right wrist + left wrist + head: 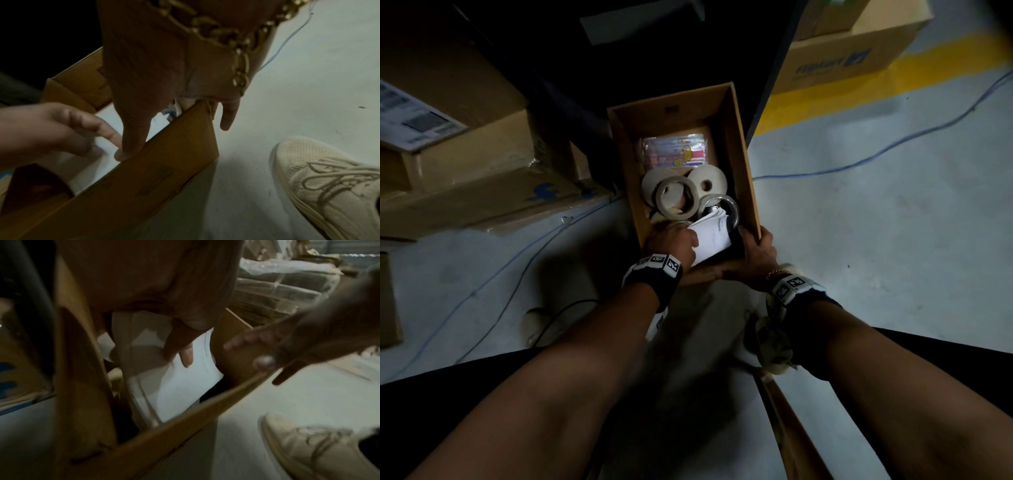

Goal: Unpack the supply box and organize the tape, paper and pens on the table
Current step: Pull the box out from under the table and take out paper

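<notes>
An open cardboard supply box (743,147) sits on the floor ahead of me. A clear pack of pens (674,152) lies at its far end. Tape rolls (676,198) lie in the middle. Folded white paper (714,240) fills the near end. My left hand (674,243) reaches into the near left corner and holds the paper (185,386), thumb (183,352) on its face; the other fingers are hidden. My right hand (758,253) grips the box's near right corner (154,178), thumb inside the wall and fingers outside.
Large cardboard boxes (465,154) are stacked at the left, and a printed carton (852,51) stands at the back right. A dark upright panel (767,68) rises behind the box. A blue cable (893,144) crosses the pale floor. My beige shoe (329,178) is by the box.
</notes>
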